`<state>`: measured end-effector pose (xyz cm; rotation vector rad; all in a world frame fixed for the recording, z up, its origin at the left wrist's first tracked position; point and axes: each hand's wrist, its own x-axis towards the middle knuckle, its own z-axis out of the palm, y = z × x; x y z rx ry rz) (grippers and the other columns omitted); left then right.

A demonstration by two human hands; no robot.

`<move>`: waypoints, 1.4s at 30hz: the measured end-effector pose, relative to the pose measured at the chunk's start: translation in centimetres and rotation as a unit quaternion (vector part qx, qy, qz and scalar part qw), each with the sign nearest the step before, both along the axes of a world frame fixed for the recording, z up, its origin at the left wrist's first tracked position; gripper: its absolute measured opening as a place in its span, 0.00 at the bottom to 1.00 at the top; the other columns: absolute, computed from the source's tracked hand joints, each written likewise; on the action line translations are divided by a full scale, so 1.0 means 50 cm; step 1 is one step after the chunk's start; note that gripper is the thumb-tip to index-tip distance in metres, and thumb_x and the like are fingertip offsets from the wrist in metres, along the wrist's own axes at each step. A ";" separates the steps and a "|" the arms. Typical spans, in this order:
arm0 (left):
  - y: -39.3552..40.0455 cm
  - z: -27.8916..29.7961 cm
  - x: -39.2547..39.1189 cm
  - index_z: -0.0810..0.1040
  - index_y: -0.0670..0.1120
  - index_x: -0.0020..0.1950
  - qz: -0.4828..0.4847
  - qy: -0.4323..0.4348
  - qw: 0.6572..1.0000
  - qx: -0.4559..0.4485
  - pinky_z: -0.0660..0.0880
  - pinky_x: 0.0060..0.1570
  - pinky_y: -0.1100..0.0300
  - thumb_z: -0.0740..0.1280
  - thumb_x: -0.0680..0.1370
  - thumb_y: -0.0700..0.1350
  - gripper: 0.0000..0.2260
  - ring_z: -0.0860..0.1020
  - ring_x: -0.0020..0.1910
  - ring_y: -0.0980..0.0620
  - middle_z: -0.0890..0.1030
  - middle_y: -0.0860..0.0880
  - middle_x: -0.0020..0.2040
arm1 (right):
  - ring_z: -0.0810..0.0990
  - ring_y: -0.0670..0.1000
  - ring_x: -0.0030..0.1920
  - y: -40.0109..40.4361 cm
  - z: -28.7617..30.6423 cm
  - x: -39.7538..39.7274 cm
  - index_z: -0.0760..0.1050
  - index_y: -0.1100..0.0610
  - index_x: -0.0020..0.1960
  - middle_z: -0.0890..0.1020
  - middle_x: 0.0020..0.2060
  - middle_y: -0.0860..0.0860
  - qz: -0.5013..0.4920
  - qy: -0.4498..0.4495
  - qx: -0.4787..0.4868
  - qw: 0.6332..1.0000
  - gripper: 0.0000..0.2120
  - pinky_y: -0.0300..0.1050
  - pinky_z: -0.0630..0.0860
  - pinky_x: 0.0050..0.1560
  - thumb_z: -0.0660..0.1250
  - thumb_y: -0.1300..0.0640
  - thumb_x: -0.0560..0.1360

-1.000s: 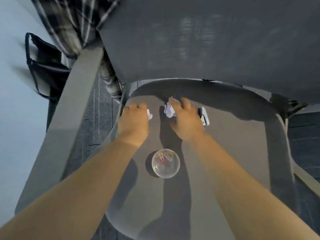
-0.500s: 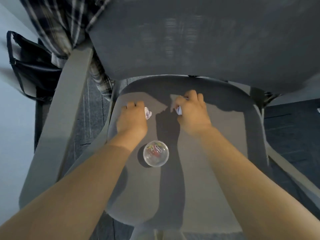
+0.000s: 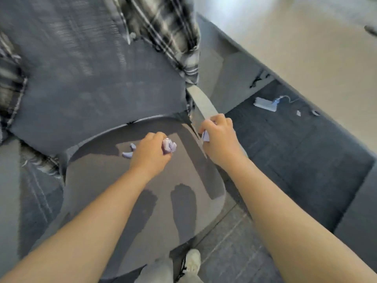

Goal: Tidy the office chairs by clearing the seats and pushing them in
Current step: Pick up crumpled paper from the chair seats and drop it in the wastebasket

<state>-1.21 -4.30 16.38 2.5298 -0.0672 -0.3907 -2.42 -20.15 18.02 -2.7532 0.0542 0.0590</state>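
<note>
From the head camera, looking down, a grey office chair fills the left and middle of the frame; its seat carries the shadows of both forearms. The left hand hovers over the back part of the seat with its fingers curled round a crumpled wad of pale lilac paper, which sticks out on the thumb side. Just left of that hand, two small lilac paper scraps lie loose on the seat, near the backrest. The right hand is at the seat's right edge, beside the armrest, fingers closed on a second bit of lilac paper that shows below the knuckles; whether anything else is inside the fist is hidden.

The dark backrest rises behind the hands, blurred, with a plaid shirt draped over its top and hanging down both sides, so that cloth hangs just behind the right armrest.

To the right, on the dark carpet floor, a flat pale blue-white object with a thin cord lies well apart from the chair, with a few small bits near it, too small to identify. A pale bench runs diagonally across the upper right corner. At the bottom edge, a white shoe and a grey trouser leg stand against the seat's front rim.
</note>
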 end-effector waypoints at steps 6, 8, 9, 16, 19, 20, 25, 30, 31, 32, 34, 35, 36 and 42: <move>-0.187 0.070 -0.027 0.75 0.42 0.55 -0.212 -0.049 0.975 -0.050 0.70 0.52 0.53 0.66 0.75 0.43 0.10 0.74 0.57 0.44 0.77 0.43 0.57 | 0.67 0.59 0.58 -0.156 0.062 -0.154 0.74 0.61 0.58 0.71 0.61 0.59 -0.186 0.003 -0.003 0.983 0.14 0.49 0.71 0.54 0.62 0.69 0.74; -0.240 0.079 -0.053 0.75 0.42 0.56 -0.277 -0.054 0.957 -0.063 0.69 0.49 0.56 0.66 0.75 0.42 0.10 0.75 0.54 0.44 0.76 0.44 0.55 | 0.68 0.58 0.58 -0.196 0.071 -0.230 0.73 0.60 0.60 0.71 0.61 0.58 -0.255 0.022 -0.003 0.967 0.14 0.48 0.72 0.53 0.61 0.67 0.75; -0.267 0.080 -0.068 0.75 0.42 0.55 -0.305 -0.053 0.948 -0.069 0.68 0.48 0.57 0.67 0.75 0.42 0.10 0.75 0.52 0.44 0.75 0.45 0.54 | 0.68 0.58 0.59 -0.214 0.072 -0.272 0.73 0.59 0.60 0.71 0.61 0.57 -0.293 0.034 0.001 0.956 0.14 0.48 0.72 0.53 0.61 0.66 0.75; -0.436 0.065 -0.252 0.72 0.45 0.43 -0.465 0.010 0.878 -0.113 0.68 0.42 0.59 0.69 0.73 0.39 0.06 0.75 0.43 0.48 0.75 0.49 0.44 | 0.68 0.57 0.62 -0.282 0.069 -0.598 0.74 0.56 0.60 0.70 0.61 0.56 -0.532 0.081 0.032 0.842 0.15 0.50 0.72 0.56 0.63 0.64 0.73; -0.492 0.041 -0.346 0.62 0.52 0.29 -0.521 0.030 0.846 -0.108 0.62 0.31 0.63 0.67 0.71 0.38 0.17 0.68 0.32 0.53 0.69 0.54 0.31 | 0.70 0.58 0.61 -0.286 0.054 -0.711 0.74 0.57 0.59 0.71 0.60 0.57 -0.597 0.090 0.056 0.795 0.15 0.51 0.74 0.56 0.64 0.65 0.73; -0.510 0.033 -0.377 0.59 0.52 0.27 -0.537 0.037 0.837 -0.098 0.60 0.29 0.63 0.66 0.70 0.37 0.19 0.65 0.29 0.54 0.66 0.54 0.28 | 0.70 0.58 0.61 -0.287 0.047 -0.743 0.74 0.57 0.60 0.71 0.60 0.57 -0.611 0.096 0.063 0.783 0.16 0.51 0.74 0.56 0.64 0.65 0.73; -0.595 -0.028 -0.504 0.59 0.46 0.29 -0.579 0.123 0.803 -0.067 0.59 0.35 0.59 0.63 0.70 0.36 0.15 0.60 0.30 0.50 0.65 0.45 0.30 | 0.71 0.59 0.62 -0.313 -0.002 -0.867 0.74 0.57 0.60 0.71 0.61 0.57 -0.654 0.107 0.108 0.741 0.17 0.52 0.74 0.58 0.64 0.64 0.72; -0.680 -0.132 -0.588 0.64 0.44 0.31 -0.573 0.175 0.800 0.030 0.59 0.30 0.60 0.62 0.69 0.41 0.08 0.61 0.26 0.52 0.68 0.48 0.29 | 0.73 0.58 0.60 -0.389 -0.067 -0.945 0.73 0.56 0.63 0.72 0.62 0.58 -0.672 0.095 0.164 0.716 0.17 0.47 0.72 0.56 0.64 0.62 0.74; -0.697 -0.161 -0.601 0.63 0.44 0.30 -0.563 0.193 0.802 0.052 0.60 0.30 0.60 0.62 0.68 0.43 0.10 0.63 0.25 0.53 0.70 0.50 0.29 | 0.74 0.58 0.60 -0.406 -0.083 -0.959 0.73 0.55 0.64 0.72 0.63 0.57 -0.674 0.095 0.178 0.711 0.18 0.47 0.72 0.57 0.64 0.61 0.74; -0.713 -0.186 -0.615 0.63 0.45 0.28 -0.554 0.211 0.803 0.064 0.61 0.30 0.60 0.62 0.68 0.44 0.11 0.64 0.25 0.53 0.71 0.51 0.29 | 0.74 0.58 0.60 -0.422 -0.101 -0.973 0.71 0.55 0.65 0.72 0.63 0.57 -0.675 0.094 0.192 0.706 0.19 0.47 0.71 0.58 0.64 0.61 0.75; -0.747 -0.234 -0.642 0.62 0.47 0.24 -0.537 0.240 0.805 0.075 0.62 0.32 0.60 0.62 0.68 0.44 0.14 0.66 0.26 0.52 0.71 0.49 0.27 | 0.74 0.57 0.61 -0.452 -0.137 -0.996 0.69 0.54 0.67 0.72 0.64 0.56 -0.679 0.089 0.215 0.697 0.21 0.47 0.71 0.59 0.64 0.61 0.75; -0.764 -0.257 -0.654 0.63 0.47 0.22 -0.525 0.249 0.810 0.082 0.62 0.34 0.60 0.62 0.68 0.43 0.15 0.66 0.26 0.51 0.71 0.48 0.27 | 0.74 0.57 0.61 -0.466 -0.158 -1.006 0.68 0.55 0.67 0.73 0.63 0.56 -0.683 0.086 0.226 0.690 0.21 0.47 0.71 0.58 0.63 0.61 0.75; -0.781 -0.276 -0.664 0.63 0.47 0.21 -0.514 0.251 0.815 0.094 0.63 0.35 0.59 0.63 0.69 0.42 0.17 0.68 0.27 0.50 0.71 0.48 0.26 | 0.74 0.56 0.61 -0.478 -0.176 -1.014 0.68 0.56 0.67 0.74 0.63 0.55 -0.688 0.082 0.237 0.681 0.20 0.45 0.71 0.56 0.63 0.62 0.75; -0.917 -0.370 -0.688 0.72 0.41 0.29 -0.463 0.268 0.837 0.115 0.63 0.32 0.59 0.65 0.73 0.44 0.13 0.72 0.33 0.47 0.74 0.45 0.31 | 0.75 0.58 0.60 -0.553 -0.289 -1.023 0.64 0.61 0.66 0.77 0.61 0.54 -0.713 0.079 0.284 0.636 0.21 0.46 0.72 0.55 0.63 0.62 0.75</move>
